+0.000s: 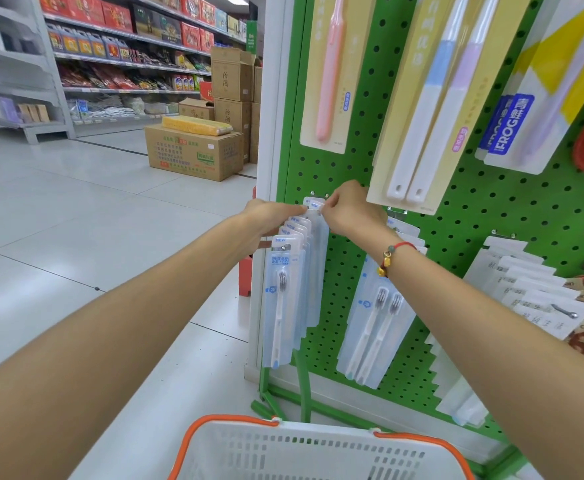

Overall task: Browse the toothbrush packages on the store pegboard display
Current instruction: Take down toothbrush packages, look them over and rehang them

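Both hands reach to a peg on the green pegboard (484,216), at the back of a row of clear toothbrush packages (285,292) whose top tabs read "NEW". The left hand (271,211) and right hand (347,209) each pinch a rear package's tab. Upper right, a blue label (507,126) reads "FROG". A white basket (318,452) sits below

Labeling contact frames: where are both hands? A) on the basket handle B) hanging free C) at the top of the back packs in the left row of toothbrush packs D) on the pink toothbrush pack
C: left hand and right hand meet at the top of the rear toothbrush packs on the left hook, well above the basket.
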The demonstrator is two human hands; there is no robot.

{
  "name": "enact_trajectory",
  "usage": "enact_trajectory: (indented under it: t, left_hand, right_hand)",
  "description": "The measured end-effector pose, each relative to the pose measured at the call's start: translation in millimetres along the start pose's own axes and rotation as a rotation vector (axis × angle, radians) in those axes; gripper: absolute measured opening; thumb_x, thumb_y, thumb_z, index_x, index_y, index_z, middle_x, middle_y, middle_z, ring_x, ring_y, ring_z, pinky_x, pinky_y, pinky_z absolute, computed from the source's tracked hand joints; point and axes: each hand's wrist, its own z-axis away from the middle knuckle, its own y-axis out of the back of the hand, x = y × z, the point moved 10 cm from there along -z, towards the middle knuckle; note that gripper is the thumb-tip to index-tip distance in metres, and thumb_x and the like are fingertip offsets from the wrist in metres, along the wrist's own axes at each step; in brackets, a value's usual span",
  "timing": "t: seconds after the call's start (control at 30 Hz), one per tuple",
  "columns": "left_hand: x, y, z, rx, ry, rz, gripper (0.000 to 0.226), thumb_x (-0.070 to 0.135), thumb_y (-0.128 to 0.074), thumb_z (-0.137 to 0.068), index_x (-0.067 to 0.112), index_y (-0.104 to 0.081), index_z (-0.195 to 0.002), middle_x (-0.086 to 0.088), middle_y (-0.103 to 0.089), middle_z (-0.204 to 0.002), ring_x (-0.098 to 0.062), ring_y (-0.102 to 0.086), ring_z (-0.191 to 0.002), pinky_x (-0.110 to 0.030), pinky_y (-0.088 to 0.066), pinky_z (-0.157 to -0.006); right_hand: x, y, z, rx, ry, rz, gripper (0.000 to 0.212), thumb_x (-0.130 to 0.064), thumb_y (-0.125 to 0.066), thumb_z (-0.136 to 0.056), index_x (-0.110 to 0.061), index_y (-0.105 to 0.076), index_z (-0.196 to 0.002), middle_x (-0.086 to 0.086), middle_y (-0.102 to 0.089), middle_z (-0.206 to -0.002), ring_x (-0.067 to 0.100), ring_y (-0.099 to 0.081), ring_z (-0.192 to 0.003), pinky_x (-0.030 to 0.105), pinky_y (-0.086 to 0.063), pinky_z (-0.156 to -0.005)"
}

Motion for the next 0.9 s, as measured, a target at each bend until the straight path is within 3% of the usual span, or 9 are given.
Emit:
enact_trajectory:
  t: [0.1,0.23,0.43,0.53,0.6,0.7,0.8,0.9]
  left_hand:
    - [-2.3,-0.6,-0.6,-0.005,0.019,0.016,0.038,0.033,-0.071,-0.085,0.009,-0.061,-0.114,0.002,-0.064,-0.079,-0.008,-0.058,-0.065,-0.022,-0.045,-0.053]
    - [-0.1,-3.2,1.1,-0.009,0.013,-0.004,0.038,0.032,-0.07,-0.087,0.009,-0.06,-0.115,0.002,-0.06,-0.077,-0.008,-0.055,-0.065,-0.022,-0.043,-0.052]
    - [9.4,-3.0,17.5,-0.064,-0.106,-0.06,0.045,0.037,-0.051,-0.098,0.016,-0.048,-0.138,-0.003,-0.054,-0.135,-0.018,-0.049,-0.12,-0.029,-0.039,-0.091]
    - [18.9,14.2,38.5,0.044,-0.232,-0.149,0.04,0.032,-0.048,-0.1,0.016,-0.051,-0.136,-0.002,-0.053,-0.139,-0.02,-0.047,-0.127,-0.034,-0.036,-0.106]
    - [23.8,31.1,61.0,0.189,-0.308,-0.283,0.033,0.035,-0.051,-0.097,0.023,-0.06,-0.126,0.004,-0.06,-0.128,-0.018,-0.053,-0.119,-0.031,-0.04,-0.097]
    - [21.7,46.5,98.8,0.344,-0.368,-0.394,0.019,0.037,-0.056,-0.092,0.031,-0.068,-0.105,0.009,-0.068,-0.109,-0.014,-0.06,-0.104,-0.027,-0.039,-0.077]
    - [11.8,43.7,131.5,0.378,-0.426,-0.411,0.011,0.036,-0.058,-0.091,0.033,-0.068,-0.093,0.014,-0.068,-0.093,-0.008,-0.061,-0.086,-0.025,-0.037,-0.063]
    - [-7.7,28.9,154.3,0.336,-0.45,-0.393,0.01,0.037,-0.057,-0.091,0.034,-0.066,-0.089,0.017,-0.067,-0.086,0.001,-0.06,-0.076,-0.022,-0.038,-0.062]
  right_hand:
    - [-1.4,11.0,17.6,-0.03,0.056,0.123,0.026,-0.009,-0.044,-0.093,-0.016,-0.036,-0.07,0.001,-0.04,-0.069,0.018,-0.038,-0.057,0.028,-0.022,-0.048]
    - [-9.2,20.0,33.4,-0.028,0.122,0.256,0.033,-0.009,-0.043,-0.096,-0.016,-0.028,-0.067,0.0,-0.034,-0.067,0.016,-0.034,-0.058,0.028,-0.02,-0.048]
    - [-19.0,26.2,61.8,-0.041,0.187,0.483,0.031,-0.003,-0.048,-0.088,-0.014,-0.034,-0.062,0.0,-0.037,-0.062,0.016,-0.034,-0.056,0.026,-0.021,-0.051]
    - [-23.2,28.6,78.3,-0.013,0.244,0.542,0.033,-0.008,-0.05,-0.089,-0.014,-0.031,-0.063,0.001,-0.035,-0.063,0.025,-0.04,-0.074,0.032,-0.029,-0.072]
    - [-28.5,32.6,93.3,0.029,0.311,0.551,0.036,-0.009,-0.052,-0.089,-0.015,-0.029,-0.061,0.0,-0.033,-0.063,0.026,-0.038,-0.084,0.037,-0.032,-0.084]
    - [-31.1,37.3,118.4,0.101,0.405,0.534,0.031,-0.007,-0.051,-0.087,-0.013,-0.035,-0.061,0.003,-0.044,-0.073,0.027,-0.045,-0.097,0.037,-0.032,-0.087]
    - [-29.0,40.4,141.5,0.178,0.527,0.433,0.014,-0.007,-0.053,-0.088,-0.008,-0.062,-0.077,0.006,-0.062,-0.091,0.028,-0.05,-0.104,0.035,-0.03,-0.092]
    - [-24.7,47.0,172.3,0.298,0.674,0.312,0.008,-0.014,-0.063,-0.087,-0.009,-0.066,-0.082,0.006,-0.065,-0.093,0.029,-0.055,-0.102,0.037,-0.037,-0.095]
